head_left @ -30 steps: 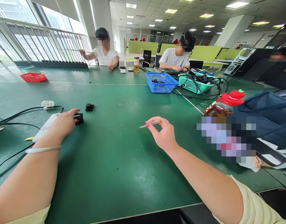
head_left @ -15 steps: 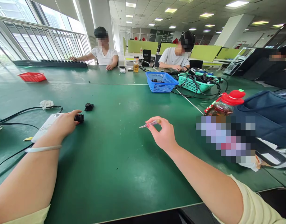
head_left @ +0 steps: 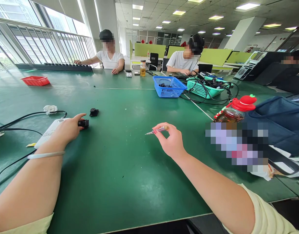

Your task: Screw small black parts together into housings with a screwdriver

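Note:
My right hand (head_left: pixel 171 140) pinches a small screwdriver (head_left: pixel 161 129) with a clear handle, a slim one like a voltage tester. Its thin metal tip points left, over the green table. At the left, my left hand (head_left: pixel 69 130) is closed on a small black block-like part (head_left: pixel 83 123), thumb on the near side and fingers on the far side. What kind of part it is I cannot make out. Just beyond it lies a similar small black part (head_left: pixel 94 112). A white power-bank-like box (head_left: pixel 48 133) lies partly under my left hand and wrist.
Black cables (head_left: pixel 22 116) run in from the left edge. Farther off are a red tray (head_left: pixel 35 81), a blue basket (head_left: pixel 169 92) and a teal basket (head_left: pixel 200 90) full of cables. A red-lidded bottle (head_left: pixel 237 109) and a dark blue bag (head_left: pixel 276 123) stand right. Two people sit opposite.

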Demonstrator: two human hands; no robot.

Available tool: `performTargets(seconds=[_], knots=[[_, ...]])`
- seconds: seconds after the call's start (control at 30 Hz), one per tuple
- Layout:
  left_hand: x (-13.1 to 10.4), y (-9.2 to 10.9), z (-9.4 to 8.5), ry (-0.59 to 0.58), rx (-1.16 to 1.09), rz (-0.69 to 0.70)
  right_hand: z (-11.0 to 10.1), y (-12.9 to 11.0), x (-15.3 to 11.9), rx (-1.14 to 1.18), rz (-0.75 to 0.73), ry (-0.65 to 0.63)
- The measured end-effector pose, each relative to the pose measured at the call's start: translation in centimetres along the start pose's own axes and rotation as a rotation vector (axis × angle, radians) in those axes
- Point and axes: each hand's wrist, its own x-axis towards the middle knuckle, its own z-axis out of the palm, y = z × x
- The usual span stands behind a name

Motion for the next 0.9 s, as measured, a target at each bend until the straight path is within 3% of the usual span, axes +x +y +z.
performTargets(seconds=[0.4,0.67,0.77,0.9], knots=[[0.4,-0.4,0.4,-0.068,0.053,0.010,-0.1,-0.1,-0.1,0.008,0.018,-0.013],[0.3,0.3,-0.2,-0.015,-0.019,-0.033,-0.2,-0.2,0.0,0.003,0.015,-0.014],[-0.3,2.5,-0.8,0.083,-0.080,0.037,-0.2,-0.3,0.0,0.000,0.002,-0.004],[-2.3,9.0,-1.2,0.210,-0.277,0.261,-0.2,-0.3,0.0,-0.005,-0.012,0.019]])
